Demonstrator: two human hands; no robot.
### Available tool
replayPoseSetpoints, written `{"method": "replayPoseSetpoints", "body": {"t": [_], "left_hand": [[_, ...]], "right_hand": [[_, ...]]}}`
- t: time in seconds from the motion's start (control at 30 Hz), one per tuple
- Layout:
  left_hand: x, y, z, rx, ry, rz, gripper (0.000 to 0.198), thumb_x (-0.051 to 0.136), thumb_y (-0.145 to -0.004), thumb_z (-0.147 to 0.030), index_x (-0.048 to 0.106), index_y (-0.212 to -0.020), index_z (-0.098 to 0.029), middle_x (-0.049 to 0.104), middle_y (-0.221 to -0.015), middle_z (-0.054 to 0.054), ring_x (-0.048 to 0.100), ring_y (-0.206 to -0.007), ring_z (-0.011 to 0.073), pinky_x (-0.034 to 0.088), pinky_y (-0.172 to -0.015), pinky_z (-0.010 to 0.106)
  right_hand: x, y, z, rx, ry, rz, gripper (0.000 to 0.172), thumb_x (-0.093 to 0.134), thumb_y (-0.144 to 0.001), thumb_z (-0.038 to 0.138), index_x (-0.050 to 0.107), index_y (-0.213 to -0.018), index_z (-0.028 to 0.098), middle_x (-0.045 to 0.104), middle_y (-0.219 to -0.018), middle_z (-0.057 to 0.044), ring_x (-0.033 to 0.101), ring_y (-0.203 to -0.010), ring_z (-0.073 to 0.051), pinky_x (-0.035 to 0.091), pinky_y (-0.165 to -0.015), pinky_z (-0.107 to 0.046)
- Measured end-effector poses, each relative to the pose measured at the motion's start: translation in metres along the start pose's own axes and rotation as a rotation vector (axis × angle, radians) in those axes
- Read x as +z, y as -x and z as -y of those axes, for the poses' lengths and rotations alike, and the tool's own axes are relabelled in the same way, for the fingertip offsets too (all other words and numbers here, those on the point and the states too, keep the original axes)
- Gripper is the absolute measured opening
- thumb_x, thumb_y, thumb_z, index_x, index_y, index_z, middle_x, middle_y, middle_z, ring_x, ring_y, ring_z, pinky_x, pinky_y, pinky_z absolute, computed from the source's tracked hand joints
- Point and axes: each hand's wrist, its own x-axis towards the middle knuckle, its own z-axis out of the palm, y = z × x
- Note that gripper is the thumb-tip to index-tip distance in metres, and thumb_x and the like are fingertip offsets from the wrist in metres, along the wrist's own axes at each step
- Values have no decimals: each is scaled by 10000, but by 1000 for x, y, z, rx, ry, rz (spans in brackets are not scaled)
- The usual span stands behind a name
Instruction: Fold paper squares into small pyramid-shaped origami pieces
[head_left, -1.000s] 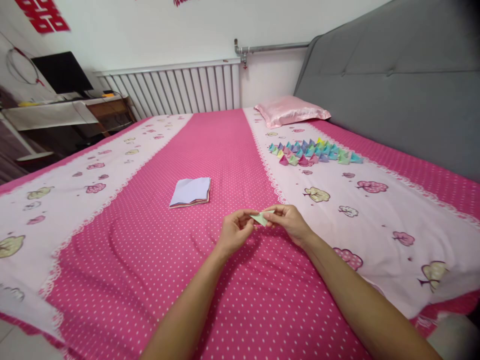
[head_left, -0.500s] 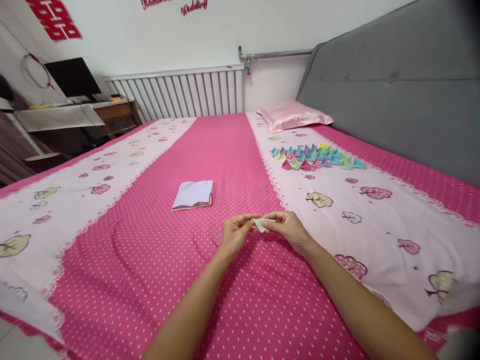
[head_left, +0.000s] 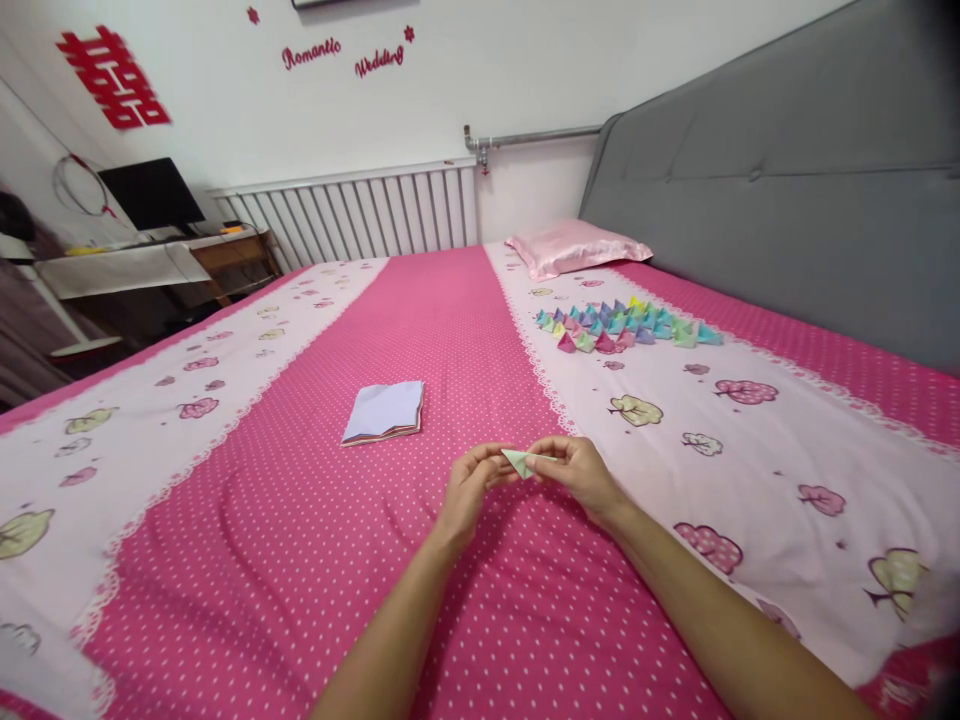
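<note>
A small pale green paper (head_left: 517,461), folded into a triangle with its point downward, is held above the pink bedsheet. My right hand (head_left: 576,472) pinches it at its right side between thumb and fingers. Curved beside the left corner of the paper is my left hand (head_left: 471,482), its thumb drawn back from the paper and its fingers loosely apart. Whether its fingertips touch the paper from behind I cannot tell. A stack of square paper sheets (head_left: 384,409), white on top, lies ahead and to the left of my hands.
Several colourful folded paper pieces (head_left: 626,326) stand in rows at the right, before a pink pillow (head_left: 576,247). A grey headboard (head_left: 787,190) borders the bed's right side. A radiator (head_left: 360,212) and a desk with a monitor (head_left: 152,195) stand beyond.
My left thumb has come away from the paper's left corner, while my right hand keeps its pinch. The camera has tilted up slightly, bringing more wall into view.
</note>
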Motion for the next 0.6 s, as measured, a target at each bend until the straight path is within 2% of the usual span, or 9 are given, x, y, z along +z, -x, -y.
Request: {"method": "replayPoseSetpoints", "body": {"t": [0.17,0.27,0.43,0.6], "left_hand": [[3,1,-1,60,-142,-28,280,738,-616,-342,667,-790,-134,697,-717,76,643,-651,164,524,-672,306],[3,0,0,75,-192,-23,258,718,-642,-364,681,-760,-138,694,-664,63,633,-590,153,522,-637,300],[-2,1,-1,159,-348,-8,245,683,-682,-364,708,-798,-149,712,-719,72,657,-658,174,508,-639,279],[-4,3,-4,186,-444,6,227,653,-710,-371,716,-753,-157,708,-695,60,643,-627,161,495,-615,262]], "right_hand": [[2,0,-1,-62,42,33,154,663,-671,301,657,-703,150,674,-649,-29,620,-595,-148,477,-581,-248],[3,1,-1,-85,44,59,131,655,-685,285,667,-706,156,686,-665,-34,644,-631,-165,494,-611,-257],[2,3,4,-113,62,58,121,653,-681,274,672,-700,156,683,-661,-31,647,-631,-171,505,-617,-270],[2,3,5,-129,84,75,121,651,-676,274,671,-692,155,678,-656,-28,636,-615,-165,503,-598,-266]]}}
